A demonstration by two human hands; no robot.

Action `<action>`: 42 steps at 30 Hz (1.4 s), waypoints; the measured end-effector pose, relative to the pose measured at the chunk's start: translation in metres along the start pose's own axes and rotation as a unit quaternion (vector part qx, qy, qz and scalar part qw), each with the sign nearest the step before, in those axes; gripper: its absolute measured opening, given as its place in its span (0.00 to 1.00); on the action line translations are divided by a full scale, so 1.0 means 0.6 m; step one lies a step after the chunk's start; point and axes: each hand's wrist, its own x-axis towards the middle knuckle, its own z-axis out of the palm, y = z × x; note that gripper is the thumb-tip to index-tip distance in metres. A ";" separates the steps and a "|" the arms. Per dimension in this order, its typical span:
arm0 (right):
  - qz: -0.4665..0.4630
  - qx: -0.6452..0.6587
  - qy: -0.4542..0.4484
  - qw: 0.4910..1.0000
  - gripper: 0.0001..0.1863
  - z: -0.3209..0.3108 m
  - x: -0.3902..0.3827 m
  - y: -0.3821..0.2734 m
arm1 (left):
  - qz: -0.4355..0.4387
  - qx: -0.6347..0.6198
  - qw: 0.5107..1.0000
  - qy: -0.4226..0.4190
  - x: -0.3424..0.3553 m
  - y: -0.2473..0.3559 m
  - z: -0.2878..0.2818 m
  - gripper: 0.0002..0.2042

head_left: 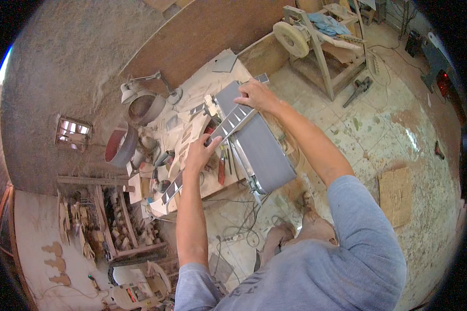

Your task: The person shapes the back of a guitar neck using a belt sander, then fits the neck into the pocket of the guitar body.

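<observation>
A long dark guitar neck (234, 120) with pale triangular inlays lies diagonally over a belt sander (264, 158), which has a wide grey belt. My right hand (256, 96) grips the neck toward its upper end, fingers curled at its edge. Lower down, my left hand (202, 151) holds it between thumb and fingers, and the neck's lighter lower part runs on under my left forearm. Whether the neck touches the belt I cannot tell. Beside the sander, a red-handled tool (221, 171) lies on the cluttered workbench (226, 187).
A desk lamp (131, 92) and large sanding belt loops (117, 145) sit at the bench's left. A wooden stand (319, 67) with a round wheel is at upper right, near a dark tool (357, 90) on the floor. Cables run below the bench; a cardboard sheet (394, 197) lies right.
</observation>
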 end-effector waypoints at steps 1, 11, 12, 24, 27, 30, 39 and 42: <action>0.002 -0.001 0.004 1.000 0.20 -0.001 -0.002 0.001 | -0.017 0.005 1.000 -0.025 0.001 0.009 -0.005 0.33; -0.013 -0.007 0.003 1.000 0.20 -0.011 -0.004 -0.009 | -0.035 0.008 0.999 -0.038 -0.007 0.008 0.002 0.35; -0.016 -0.008 0.008 1.000 0.20 -0.012 -0.002 -0.004 | -0.031 0.015 0.999 -0.036 -0.004 0.011 0.002 0.35; -0.038 -0.011 0.022 0.999 0.19 -0.006 0.008 0.021 | 0.012 -0.010 1.000 0.005 0.013 -0.003 0.020 0.32; -0.044 -0.016 0.017 0.999 0.20 -0.007 0.010 0.021 | 0.040 -0.014 0.998 0.037 0.014 -0.009 0.027 0.31; -0.032 -0.012 -0.002 0.999 0.20 -0.013 0.010 0.016 | 0.027 -0.019 0.999 0.017 0.017 -0.007 0.024 0.32; -0.043 -0.018 -0.011 0.999 0.21 -0.026 0.012 0.014 | 0.030 -0.021 0.999 0.013 0.022 -0.009 0.030 0.36; -0.033 -0.021 -0.019 0.999 0.21 -0.024 0.012 0.012 | 0.027 -0.017 0.999 0.013 0.020 -0.009 0.029 0.35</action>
